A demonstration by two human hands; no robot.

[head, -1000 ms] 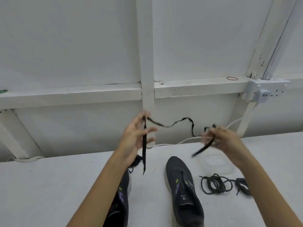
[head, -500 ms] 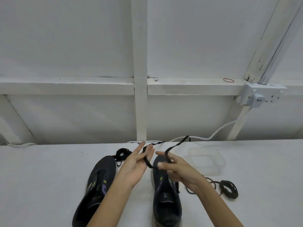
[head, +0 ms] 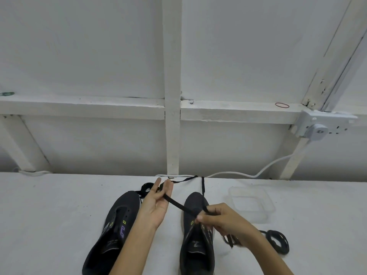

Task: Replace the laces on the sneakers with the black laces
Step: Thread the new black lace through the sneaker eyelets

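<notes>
Two dark sneakers stand side by side on the white table, toes away from me: the left sneaker (head: 116, 221) and the right sneaker (head: 195, 241), both without laces in their eyelets. A flat black lace (head: 178, 205) stretches between my hands. My left hand (head: 156, 205) pinches it between its raised fingers, above the gap between the shoes. My right hand (head: 220, 217) grips the lace over the right sneaker's toe end. The lace loops out to the table's back edge.
A coiled pile of black laces (head: 276, 242) lies right of the right sneaker. Another small black coil (head: 146, 188) sits behind the left sneaker. A clear plastic container (head: 251, 203) rests at back right. A white cable (head: 248, 174) runs along the wall to a socket (head: 317, 128).
Both hands have come down from chest height to just above the sneakers. The right hand moved left and down onto the right sneaker's toe, still holding the lace.
</notes>
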